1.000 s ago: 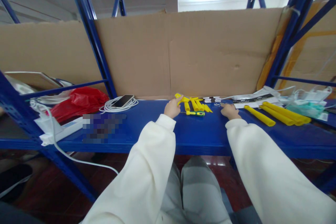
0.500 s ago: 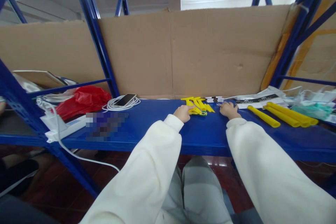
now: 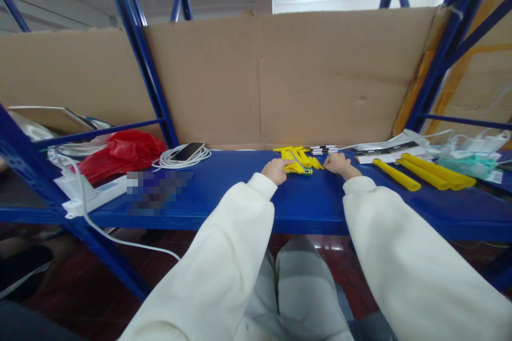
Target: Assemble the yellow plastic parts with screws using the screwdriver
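Observation:
My left hand [image 3: 274,171] is closed round the left end of a yellow plastic tool part [image 3: 296,168], which has a green-edged end and a thin grey strip across it. More yellow plastic pieces [image 3: 304,158] lie just behind it in a loose pile. My right hand [image 3: 340,164] rests low over the shelf to the right of the pile, fingers bent together at the tips of the yellow pieces. Whatever its fingertips hold is too small to make out. Small white-and-black packs [image 3: 323,149] lie behind, between the pile and the cardboard.
Several yellow tubes [image 3: 400,175] and a white printed bag [image 3: 390,150] lie at right. Cardboard [image 3: 208,85] stands behind the blue shelf [image 3: 224,192]. Leftward are a phone [image 3: 189,151] on a coiled white cable [image 3: 168,161], a red plastic bag [image 3: 124,154] and a white power strip [image 3: 104,192].
My right hand has moved slightly left towards the yellow pieces, and its fingers have drawn together. The held yellow part has turned a little in my left hand. The view has shifted slightly.

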{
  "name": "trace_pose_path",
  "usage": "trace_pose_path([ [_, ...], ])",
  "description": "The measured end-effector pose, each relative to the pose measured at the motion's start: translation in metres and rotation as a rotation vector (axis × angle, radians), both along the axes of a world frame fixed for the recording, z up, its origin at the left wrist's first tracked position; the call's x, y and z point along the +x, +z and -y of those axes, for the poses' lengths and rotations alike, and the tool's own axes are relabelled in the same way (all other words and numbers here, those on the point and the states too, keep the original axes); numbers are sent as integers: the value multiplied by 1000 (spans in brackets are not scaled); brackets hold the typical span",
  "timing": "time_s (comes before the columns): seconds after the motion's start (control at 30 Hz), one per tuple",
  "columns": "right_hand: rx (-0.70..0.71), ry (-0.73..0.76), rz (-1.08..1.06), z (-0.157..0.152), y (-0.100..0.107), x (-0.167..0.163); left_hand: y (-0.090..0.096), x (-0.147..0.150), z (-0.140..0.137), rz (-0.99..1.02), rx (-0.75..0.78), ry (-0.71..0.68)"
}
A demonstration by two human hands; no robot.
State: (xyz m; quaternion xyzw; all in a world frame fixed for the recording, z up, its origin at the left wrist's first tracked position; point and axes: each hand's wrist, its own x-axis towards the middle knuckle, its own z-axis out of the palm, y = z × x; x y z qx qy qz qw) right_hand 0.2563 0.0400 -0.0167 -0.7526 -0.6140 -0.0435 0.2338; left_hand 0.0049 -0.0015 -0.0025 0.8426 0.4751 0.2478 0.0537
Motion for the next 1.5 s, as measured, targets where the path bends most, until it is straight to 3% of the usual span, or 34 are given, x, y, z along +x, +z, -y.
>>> trace_pose_path([
  [0.07,22,73,-86,1,5,-7,1,0,1,-71,16,14],
  [0.2,210,468,-357,3,12,-30,2,1,0,-108,41,22],
  [0.3,215,685,-462,4,9,-48,2,1,0,-104,47,38],
  [0.47,186,799,-484,5,2,-60,2,2,1,-93,49,49],
  [0.77,227,763,-280,1,0,-60,2,3,2,-122,48,56],
  [1.1,161,657,-308,8,1,-65,2,4,1,-123,72,57],
  [1.3,187,602,-415,9,-3,-69,2,4,2,-101,80,58],
  [1.5,213,521,-716,8,0,-74,7,5,7,-75,78,73],
])
